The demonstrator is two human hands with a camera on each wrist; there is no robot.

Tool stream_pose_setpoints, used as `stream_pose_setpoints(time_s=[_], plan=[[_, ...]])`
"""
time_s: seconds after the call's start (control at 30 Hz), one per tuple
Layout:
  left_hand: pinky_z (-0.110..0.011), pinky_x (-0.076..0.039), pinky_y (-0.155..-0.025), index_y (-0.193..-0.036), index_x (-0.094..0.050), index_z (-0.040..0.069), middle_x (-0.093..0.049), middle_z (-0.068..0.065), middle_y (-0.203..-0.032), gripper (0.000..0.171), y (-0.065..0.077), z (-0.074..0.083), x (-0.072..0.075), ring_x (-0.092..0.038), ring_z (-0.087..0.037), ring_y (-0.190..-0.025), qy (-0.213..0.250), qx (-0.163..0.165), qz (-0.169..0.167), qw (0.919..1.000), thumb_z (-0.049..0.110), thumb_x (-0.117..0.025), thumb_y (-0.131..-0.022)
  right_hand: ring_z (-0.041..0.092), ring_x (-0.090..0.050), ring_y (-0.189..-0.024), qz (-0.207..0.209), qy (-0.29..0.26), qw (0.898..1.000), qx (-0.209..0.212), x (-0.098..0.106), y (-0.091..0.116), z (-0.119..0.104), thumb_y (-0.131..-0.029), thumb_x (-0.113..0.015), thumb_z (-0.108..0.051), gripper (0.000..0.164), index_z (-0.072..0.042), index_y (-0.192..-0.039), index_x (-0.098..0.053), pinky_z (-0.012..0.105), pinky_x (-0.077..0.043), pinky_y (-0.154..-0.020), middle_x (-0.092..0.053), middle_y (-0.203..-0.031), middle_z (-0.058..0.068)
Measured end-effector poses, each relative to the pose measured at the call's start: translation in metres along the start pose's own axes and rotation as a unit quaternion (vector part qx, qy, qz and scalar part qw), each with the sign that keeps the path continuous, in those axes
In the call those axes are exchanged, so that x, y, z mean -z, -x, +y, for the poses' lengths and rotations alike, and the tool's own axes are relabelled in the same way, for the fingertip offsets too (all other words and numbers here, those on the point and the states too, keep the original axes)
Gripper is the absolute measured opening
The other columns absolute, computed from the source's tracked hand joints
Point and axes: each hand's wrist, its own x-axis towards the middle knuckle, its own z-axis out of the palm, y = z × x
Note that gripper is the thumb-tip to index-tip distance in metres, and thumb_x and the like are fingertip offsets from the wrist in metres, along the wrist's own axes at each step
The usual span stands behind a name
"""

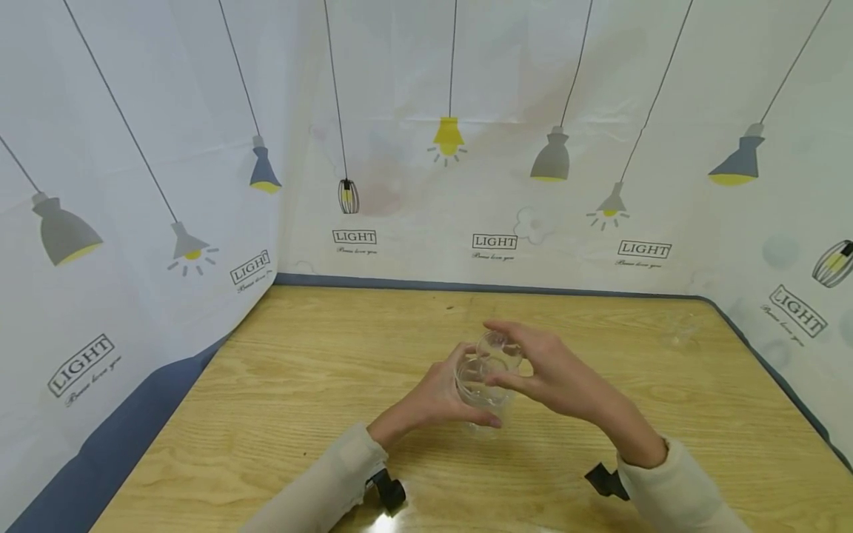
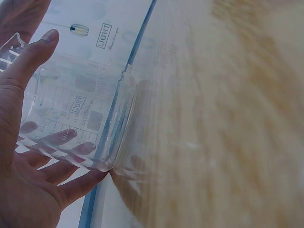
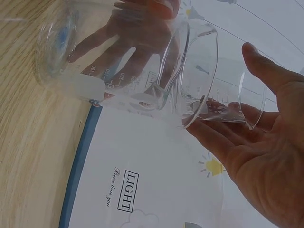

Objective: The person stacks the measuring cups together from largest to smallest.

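My left hand (image 1: 441,391) grips a large clear glass beaker (image 2: 78,109) with printed markings, its thumb on one side and fingers round the other. Its base is at or just over the tabletop; contact is hard to tell. A smaller clear beaker (image 3: 228,90) is held by my right hand (image 1: 556,370), thumb and fingers on opposite sides. That beaker is at the mouth of the large one, and its lower end overlaps the large rim (image 3: 213,71). How far it reaches inside is unclear through the glass.
The wooden table (image 1: 320,355) spreads around both hands. Toward the far right corner stands another faint, transparent object (image 1: 680,327). A pale curtain (image 1: 413,192) printed with lamps encloses the back and sides, with a dark blue border along the table edge.
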Motion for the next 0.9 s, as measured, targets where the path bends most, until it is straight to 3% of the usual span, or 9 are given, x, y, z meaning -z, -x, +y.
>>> stream_pose_setpoints(time_s=[0.23, 0.47, 0.9], plan=[[-0.029, -0.058, -0.089, -0.148, -0.039, 0.033, -0.067, 0.007, -0.129, 0.094, -0.0001, -0.0001, 0.0005, -0.071, -0.022, -0.112, -0.006, 0.001, -0.001, 1.0000, 0.035, -0.096, -0.073, 0.029, -0.069, -0.119, -0.012, -0.009, 1.000, -0.011, 0.0008, 0.0007, -0.0021, -0.093, -0.079, -0.031, 0.073, -0.007, -0.153, -0.046, 0.039, -0.060, -0.094, -0.065, -0.138, 0.009], [-0.029, -0.058, -0.090, -0.149, -0.039, 0.029, -0.066, 0.007, -0.132, 0.094, -0.0005, 0.0005, 0.0007, -0.069, -0.011, -0.112, -0.008, 0.000, -0.004, 1.0000, 0.036, -0.095, -0.074, 0.029, -0.069, -0.119, -0.010, -0.007, 1.000, -0.005, 0.0006, 0.0009, -0.0020, -0.093, -0.079, -0.030, 0.073, -0.007, -0.153, -0.046, 0.039, -0.061, -0.094, -0.065, -0.138, 0.010], [-0.030, -0.057, -0.092, -0.146, -0.038, 0.041, -0.066, 0.011, -0.131, 0.093, 0.0006, 0.0013, 0.0017, -0.067, -0.006, -0.111, -0.016, 0.010, 0.001, 0.9998, 0.039, -0.096, -0.073, 0.028, -0.069, -0.118, -0.022, -0.009, 1.000, -0.004, -0.0036, 0.0006, -0.0038, -0.092, -0.080, -0.031, 0.074, -0.007, -0.153, -0.046, 0.043, -0.060, -0.095, -0.065, -0.137, 0.008]])
